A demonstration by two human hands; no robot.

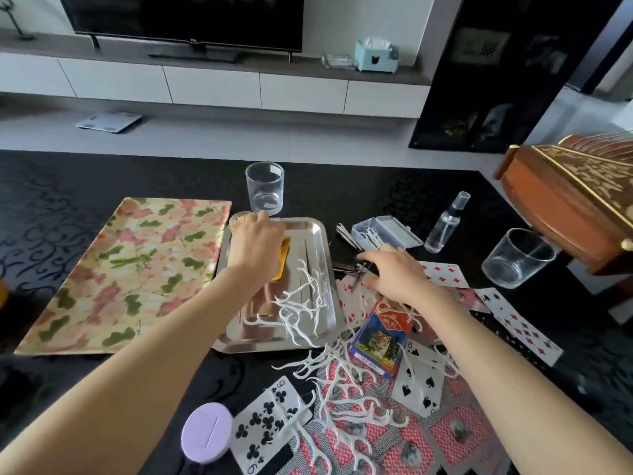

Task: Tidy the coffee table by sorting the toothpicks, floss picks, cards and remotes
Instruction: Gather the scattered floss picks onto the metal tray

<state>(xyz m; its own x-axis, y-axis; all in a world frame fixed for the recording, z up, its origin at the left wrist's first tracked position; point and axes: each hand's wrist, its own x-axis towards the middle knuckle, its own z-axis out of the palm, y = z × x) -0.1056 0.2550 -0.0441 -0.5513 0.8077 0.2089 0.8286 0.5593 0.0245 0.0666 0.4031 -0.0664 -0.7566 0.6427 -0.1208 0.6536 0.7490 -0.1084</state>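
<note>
My left hand (255,241) reaches over the far left corner of the steel tray (325,269) and curls round a round toothpick jar (238,219). White floss picks (301,303) lie heaped in the tray, and more floss picks (342,389) are strewn over the playing cards (263,426) on the table in front. My right hand (394,272), fingers spread and relaxed, hovers over a dark remote (346,262) beside the tray. A clear floss pick box (387,231) stands open just beyond it. A tiger-printed card box (378,341) lies among the cards.
A floral board (126,272) lies left of the tray. One glass (264,188) stands behind the tray, another glass (517,258) at the right, near a spray bottle (447,222). A wooden zither (575,207) juts in at right. A purple lid (205,437) sits near the front.
</note>
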